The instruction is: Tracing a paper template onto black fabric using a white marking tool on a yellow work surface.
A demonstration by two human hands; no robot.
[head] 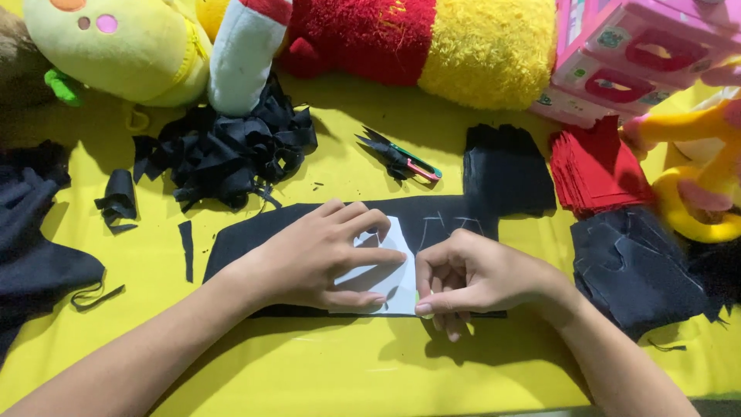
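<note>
My left hand (324,251) presses a white paper template (390,278) flat onto a long piece of black fabric (463,220) lying on the yellow table cover (347,363). Its fingers are spread over the paper. My right hand (463,278) is curled beside the template's right edge, pinching a small light marker tip (421,297) against the paper's border; most of that marker is hidden in the fist. Faint chalk outlines show on the fabric just beyond the template.
A heap of black fabric scraps (224,150) lies at the back left, thread snips (401,158) behind the fabric. Stacks of red (594,166) and dark cut pieces (633,266) sit right. Plush toys (139,46) and pink boxes (641,54) line the back.
</note>
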